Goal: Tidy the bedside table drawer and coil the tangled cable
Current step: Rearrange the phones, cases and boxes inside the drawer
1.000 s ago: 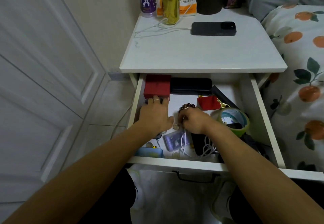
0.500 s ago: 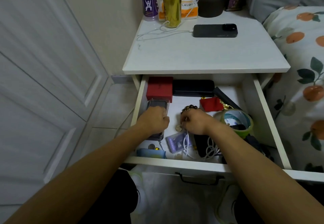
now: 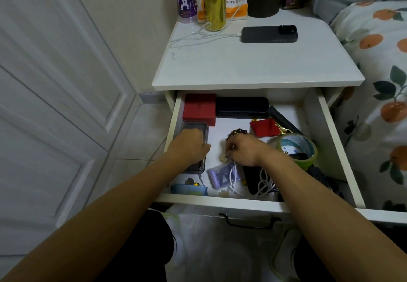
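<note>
The white drawer (image 3: 330, 140) stands pulled out under the smooth white surface (image 3: 253, 67). A glossy dark phone in a clear case (image 3: 196, 127) lies along its left wall, touching a matte red box (image 3: 200, 108). The left hand (image 3: 191, 144) lies knuckles-up on that phone, fingers curled under; whether it grips I cannot tell. The right hand (image 3: 243, 149) is bent at the wrist, fingertips pinched on the thin white cable (image 3: 262, 182), which loops in a tangle over a black slab near the drawer's front. Round wooden beads (image 3: 239, 132) touch its knuckles; a green tape roll (image 3: 297, 149) sits beside the wrist.
</note>
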A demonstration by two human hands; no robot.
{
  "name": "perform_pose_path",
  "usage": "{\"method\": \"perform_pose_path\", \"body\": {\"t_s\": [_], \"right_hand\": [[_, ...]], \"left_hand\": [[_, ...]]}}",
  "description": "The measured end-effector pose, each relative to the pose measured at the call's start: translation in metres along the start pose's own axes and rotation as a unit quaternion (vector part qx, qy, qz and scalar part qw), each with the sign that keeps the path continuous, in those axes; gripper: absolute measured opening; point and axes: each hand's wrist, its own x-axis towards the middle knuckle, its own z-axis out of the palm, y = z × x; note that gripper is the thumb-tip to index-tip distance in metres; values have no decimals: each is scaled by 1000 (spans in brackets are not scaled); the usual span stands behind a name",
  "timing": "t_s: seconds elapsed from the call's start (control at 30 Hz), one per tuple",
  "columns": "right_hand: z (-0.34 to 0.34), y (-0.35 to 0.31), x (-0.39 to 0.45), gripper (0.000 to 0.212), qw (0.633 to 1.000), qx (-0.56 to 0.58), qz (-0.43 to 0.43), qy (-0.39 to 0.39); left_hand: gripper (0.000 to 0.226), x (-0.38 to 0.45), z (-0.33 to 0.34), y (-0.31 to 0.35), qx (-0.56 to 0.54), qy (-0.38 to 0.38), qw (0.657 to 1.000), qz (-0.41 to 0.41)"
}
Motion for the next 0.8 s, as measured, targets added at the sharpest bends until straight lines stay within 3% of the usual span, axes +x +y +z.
{"method": "perform_pose_path", "body": {"t_s": [0.1, 0.17, 0.23, 0.3, 0.53, 0.8], "right_hand": [[0, 1, 1, 20, 1000, -3, 1, -2], [0, 1, 2, 20, 1000, -2, 0, -2], [2, 1, 2, 19, 1000, -6, 0, -2], [3, 2, 2, 19, 1000, -8, 1, -2], [5, 2, 1, 19, 1000, -16, 5, 5], [6, 4, -1, 22, 1000, -22, 2, 3]], "left_hand": [[73, -10, -9, -4, 100, -20, 991, 83], [93, -17, -14, -5, 220, -67, 960, 158], [91, -19, -12, -8, 334, -101, 914, 206], [83, -17, -9, -12, 380, -107, 892, 220], [70, -12, -6, -15, 365, -101, 901, 211], [75, -10, -9, -21, 379, -102, 889, 235]]}}
